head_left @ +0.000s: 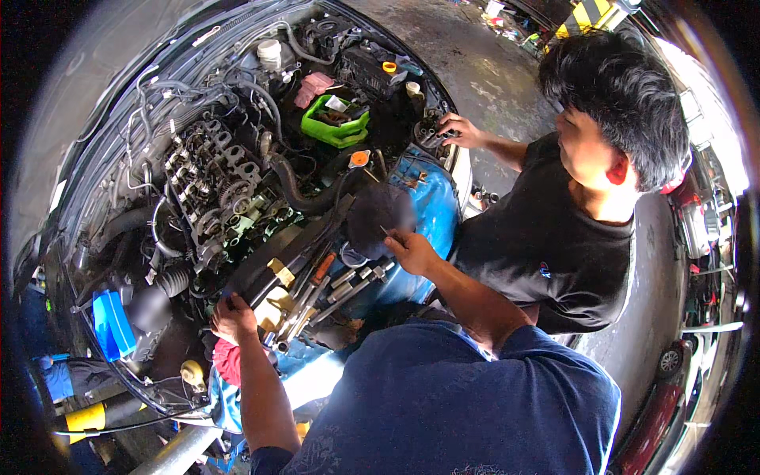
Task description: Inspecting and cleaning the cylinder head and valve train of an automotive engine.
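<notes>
My left hand [233, 318] is closed at the front edge of the engine bay, above a red cloth [226, 361]. What its fingers hold, if anything, is hidden. My right hand [412, 252] pinches a small thin piece [385, 232] beside a dark, blurred round shape [378, 212]. Between my hands lie several metal wrenches and sockets [342, 293], an orange-handled tool [323, 267] and yellowish blocks [273, 307]. Farther left sits the uncovered engine [226, 186], its camshaft gears and upper parts exposed.
A co-worker in a black shirt [562, 237] stands at the right, one hand [463, 131] on parts at the bay's edge. A green tray [336, 138] holds small parts. Blue covering [435, 194] drapes the front edge. A blue box [113, 324] is far left; hoses [293, 186] cross the bay.
</notes>
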Demonstrator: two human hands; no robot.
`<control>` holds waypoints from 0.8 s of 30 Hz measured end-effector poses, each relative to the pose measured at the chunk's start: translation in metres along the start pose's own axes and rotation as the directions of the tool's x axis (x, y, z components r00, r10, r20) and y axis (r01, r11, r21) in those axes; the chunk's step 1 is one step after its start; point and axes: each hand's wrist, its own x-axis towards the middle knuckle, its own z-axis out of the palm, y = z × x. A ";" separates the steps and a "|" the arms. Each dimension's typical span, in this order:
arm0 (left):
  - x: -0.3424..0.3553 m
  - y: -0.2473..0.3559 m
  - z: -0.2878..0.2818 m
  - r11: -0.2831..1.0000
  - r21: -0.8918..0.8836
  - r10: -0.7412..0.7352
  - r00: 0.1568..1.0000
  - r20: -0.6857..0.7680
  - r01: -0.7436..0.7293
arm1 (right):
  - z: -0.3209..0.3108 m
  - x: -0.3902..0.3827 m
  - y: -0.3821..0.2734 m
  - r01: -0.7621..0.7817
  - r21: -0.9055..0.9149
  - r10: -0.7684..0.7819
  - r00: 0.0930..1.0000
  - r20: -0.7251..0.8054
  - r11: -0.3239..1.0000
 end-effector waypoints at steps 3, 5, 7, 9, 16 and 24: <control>0.000 0.001 -0.002 1.000 -0.006 0.010 1.000 -0.023 -0.010 | 0.002 0.000 0.002 -0.002 0.008 0.002 1.000 -0.001 1.000; 0.000 0.001 -0.003 0.999 0.048 0.006 0.998 0.064 -0.010 | 0.004 -0.001 0.002 -0.004 0.021 0.004 1.000 -0.003 1.000; -0.001 0.002 -0.004 0.999 0.028 0.024 1.000 0.006 -0.025 | 0.006 -0.003 0.003 -0.021 0.004 0.021 1.000 -0.001 1.000; -0.001 0.002 -0.004 0.999 0.022 0.030 0.999 -0.016 -0.029 | 0.008 -0.004 0.002 -0.005 -0.012 0.005 1.000 0.021 1.000; 0.000 0.000 -0.002 1.000 -0.004 0.018 1.000 -0.002 -0.018 | 0.012 -0.006 -0.001 -0.052 0.033 0.049 0.995 0.091 0.998; -0.001 -0.001 -0.001 1.000 0.030 0.005 1.000 0.022 -0.005 | 0.012 -0.007 -0.004 0.019 0.016 -0.021 0.996 0.087 1.000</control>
